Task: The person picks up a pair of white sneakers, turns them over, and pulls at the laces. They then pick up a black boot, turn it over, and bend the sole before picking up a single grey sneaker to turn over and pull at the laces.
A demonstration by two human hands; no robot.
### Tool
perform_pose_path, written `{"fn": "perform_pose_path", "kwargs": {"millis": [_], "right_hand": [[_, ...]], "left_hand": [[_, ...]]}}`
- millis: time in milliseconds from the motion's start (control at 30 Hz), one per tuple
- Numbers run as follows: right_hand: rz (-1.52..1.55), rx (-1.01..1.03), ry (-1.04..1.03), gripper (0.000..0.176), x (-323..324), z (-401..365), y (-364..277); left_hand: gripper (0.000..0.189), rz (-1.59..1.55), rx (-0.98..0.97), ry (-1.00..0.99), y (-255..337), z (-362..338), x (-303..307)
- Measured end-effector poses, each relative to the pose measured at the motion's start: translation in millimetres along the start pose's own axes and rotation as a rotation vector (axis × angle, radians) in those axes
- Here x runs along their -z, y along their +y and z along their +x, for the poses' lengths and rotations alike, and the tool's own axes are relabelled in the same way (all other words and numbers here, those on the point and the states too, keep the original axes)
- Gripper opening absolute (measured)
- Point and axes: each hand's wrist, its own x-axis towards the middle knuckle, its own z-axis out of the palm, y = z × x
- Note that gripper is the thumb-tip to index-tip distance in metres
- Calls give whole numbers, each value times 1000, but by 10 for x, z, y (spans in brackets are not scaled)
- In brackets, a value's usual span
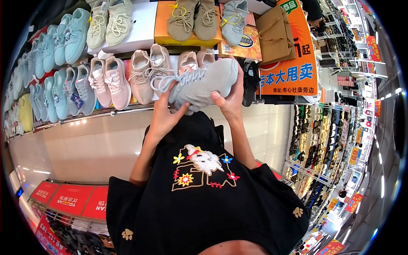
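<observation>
A pale grey knit sneaker (206, 80) is held up in front of me, its toe toward the upper right and its laces toward the left. My left hand (168, 111) is closed around the heel end, the thumb against the near side. Around the toe end wraps my right hand (229, 95), its thumb pressing on the upper. Behind the grey sneaker, a pair of peach sneakers (188, 60) is partly covered. Just left of my left hand stand beige-pink sneakers (140, 78). Black shoes (250, 80) are right of my right hand.
Pink sneakers (117, 83) and light blue sneakers (76, 36) line the rack along its metal front rail (112, 113). Olive sneakers (182, 23) rest on an orange shoebox (163, 34). A brown paper bag (276, 36) leans by an orange sign (293, 78). Red panels (70, 199) stand lower left.
</observation>
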Motion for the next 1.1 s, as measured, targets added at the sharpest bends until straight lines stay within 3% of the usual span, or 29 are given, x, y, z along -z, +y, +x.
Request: {"fn": "perform_pose_path", "kwargs": {"millis": [67,100,167,300,367,467,633,833,1100], "right_hand": [[25,4,8,99,-10,-23,-55],[26,0,20,99,-19,-52,-62],[-60,67,4,98,-22,-64,-63],[-331,187,-71,98,40,-91,-26],[-337,214,-92,97,21,-63,-59],[-321,262,-128,96,-58,-62,-127],[-453,418,-267,95,-158,-98,-175],[-406,461,-256,91,-286,-107,-274],[-449,477,-304,93,-390,-58,-333]], "left_hand": [[59,-118,187,-69,-42,-45,37],[59,-115,188,-81,-65,-56,51],[51,-126,65,107,-124,-18,53],[38,-306,155,189,-62,52,179],[33,-321,133,219,26,93,200],[22,-178,-102,389,186,134,248],[25,-290,-237,277,469,194,473],[40,-228,-332,-95,814,338,434],[36,-336,-218,-21,852,256,423]]}}
